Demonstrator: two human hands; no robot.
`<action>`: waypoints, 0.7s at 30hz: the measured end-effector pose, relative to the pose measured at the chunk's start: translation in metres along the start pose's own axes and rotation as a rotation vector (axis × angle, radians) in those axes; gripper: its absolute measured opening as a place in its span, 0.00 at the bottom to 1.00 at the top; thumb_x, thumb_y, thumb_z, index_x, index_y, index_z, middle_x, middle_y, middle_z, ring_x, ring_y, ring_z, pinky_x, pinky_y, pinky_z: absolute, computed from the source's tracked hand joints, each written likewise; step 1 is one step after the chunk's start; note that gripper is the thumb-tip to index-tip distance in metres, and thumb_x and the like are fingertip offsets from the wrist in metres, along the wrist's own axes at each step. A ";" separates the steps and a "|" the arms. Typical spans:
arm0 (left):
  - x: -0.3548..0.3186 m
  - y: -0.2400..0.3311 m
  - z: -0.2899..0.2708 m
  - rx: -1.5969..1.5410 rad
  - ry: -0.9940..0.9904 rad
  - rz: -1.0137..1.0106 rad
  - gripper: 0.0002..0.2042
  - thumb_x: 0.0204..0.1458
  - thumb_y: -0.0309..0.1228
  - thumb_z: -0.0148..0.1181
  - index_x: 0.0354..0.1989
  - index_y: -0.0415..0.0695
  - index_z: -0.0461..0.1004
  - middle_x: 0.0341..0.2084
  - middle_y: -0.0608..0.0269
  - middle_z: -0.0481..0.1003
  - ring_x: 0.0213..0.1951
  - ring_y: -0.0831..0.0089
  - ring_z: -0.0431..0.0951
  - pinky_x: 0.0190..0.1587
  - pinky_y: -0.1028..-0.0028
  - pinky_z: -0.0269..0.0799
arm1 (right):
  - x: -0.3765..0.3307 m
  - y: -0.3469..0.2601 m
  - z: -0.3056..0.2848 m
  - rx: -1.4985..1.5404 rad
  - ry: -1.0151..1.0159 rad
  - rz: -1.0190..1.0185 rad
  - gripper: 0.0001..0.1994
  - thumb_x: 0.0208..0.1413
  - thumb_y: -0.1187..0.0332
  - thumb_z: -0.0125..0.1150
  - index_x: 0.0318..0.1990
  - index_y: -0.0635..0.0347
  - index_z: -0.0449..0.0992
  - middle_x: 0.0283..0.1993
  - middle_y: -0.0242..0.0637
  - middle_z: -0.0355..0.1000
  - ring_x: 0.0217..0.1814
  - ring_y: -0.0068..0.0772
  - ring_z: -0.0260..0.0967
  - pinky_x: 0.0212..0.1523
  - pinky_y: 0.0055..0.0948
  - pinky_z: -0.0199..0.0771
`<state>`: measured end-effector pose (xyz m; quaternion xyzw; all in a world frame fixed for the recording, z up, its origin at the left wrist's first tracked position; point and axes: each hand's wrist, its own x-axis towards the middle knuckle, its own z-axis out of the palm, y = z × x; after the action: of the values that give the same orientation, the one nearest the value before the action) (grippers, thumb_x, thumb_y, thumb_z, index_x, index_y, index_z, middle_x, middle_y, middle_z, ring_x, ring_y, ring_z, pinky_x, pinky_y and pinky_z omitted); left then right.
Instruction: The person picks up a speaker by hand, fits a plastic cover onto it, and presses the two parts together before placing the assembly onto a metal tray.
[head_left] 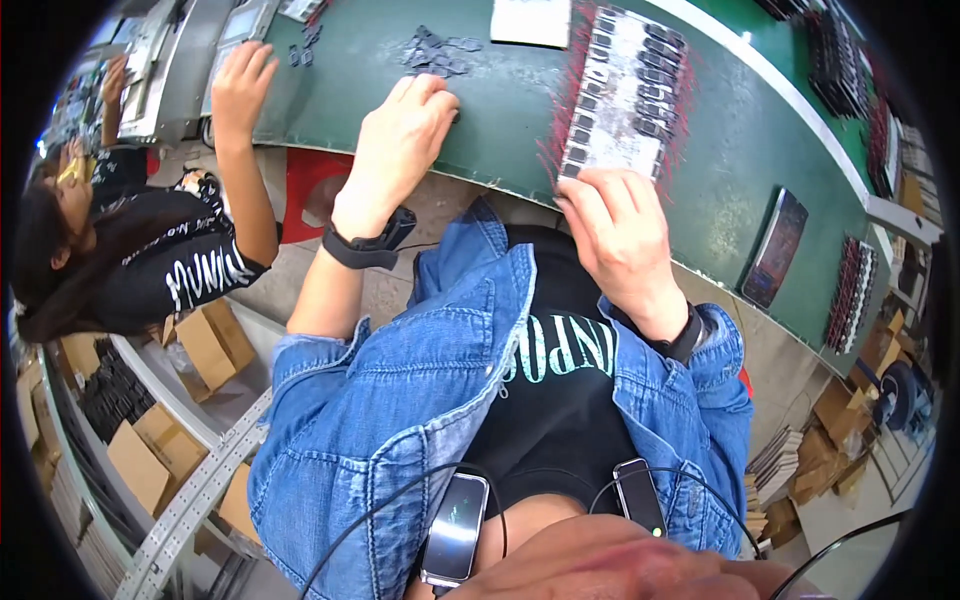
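Chest-worn device (458,530), green bench (740,130), open carton (140,470); left hand (402,135), right hand (622,235) in narrow grips, contents unclear.

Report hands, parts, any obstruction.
Left hand by dark parts pile. Right hand at near edge of pale panel. Black parts, red wires line panel's sides. Phone off right, clear of hands.

A long green table (735,150) runs across the top of the frame, with a white strip (803,105) along its far side. A red stool (303,195) stands on the grey floor (432,206) at upper left. Brown boxes (225,345) and a metal rail (195,508) are at lower left.
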<state>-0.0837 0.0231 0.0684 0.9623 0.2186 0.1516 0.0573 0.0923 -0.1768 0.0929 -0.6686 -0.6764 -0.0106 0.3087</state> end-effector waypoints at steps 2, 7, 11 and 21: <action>0.007 0.002 0.008 -0.014 -0.004 0.065 0.10 0.52 0.24 0.58 0.43 0.44 0.75 0.35 0.62 0.73 0.39 0.63 0.75 0.41 0.68 0.74 | 0.000 0.004 0.003 0.151 0.035 0.030 0.11 0.46 0.78 0.66 0.39 0.60 0.77 0.36 0.35 0.71 0.38 0.38 0.69 0.41 0.32 0.70; 0.002 0.014 0.000 -0.053 -0.022 -0.004 0.08 0.51 0.22 0.57 0.40 0.40 0.73 0.35 0.58 0.73 0.40 0.60 0.74 0.41 0.67 0.73 | -0.010 0.020 -0.008 0.612 0.135 0.345 0.06 0.54 0.77 0.61 0.39 0.62 0.76 0.37 0.34 0.73 0.38 0.29 0.70 0.40 0.27 0.70; 0.005 0.015 -0.007 -0.084 -0.067 0.074 0.07 0.51 0.22 0.57 0.39 0.39 0.73 0.35 0.56 0.72 0.40 0.57 0.74 0.40 0.64 0.73 | -0.016 0.034 -0.042 1.091 0.127 0.804 0.06 0.60 0.73 0.57 0.41 0.64 0.76 0.37 0.33 0.73 0.39 0.22 0.70 0.40 0.24 0.70; 0.046 0.042 -0.037 -0.159 -0.136 0.036 0.12 0.52 0.18 0.56 0.45 0.40 0.76 0.35 0.53 0.75 0.37 0.58 0.78 0.39 0.70 0.72 | -0.043 0.061 -0.065 1.430 0.154 0.844 0.12 0.62 0.69 0.57 0.50 0.65 0.72 0.41 0.38 0.76 0.38 0.24 0.73 0.44 0.24 0.74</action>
<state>-0.0391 0.0069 0.1235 0.9665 0.1843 0.1040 0.1453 0.1710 -0.2372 0.1026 -0.5061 -0.1897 0.4925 0.6822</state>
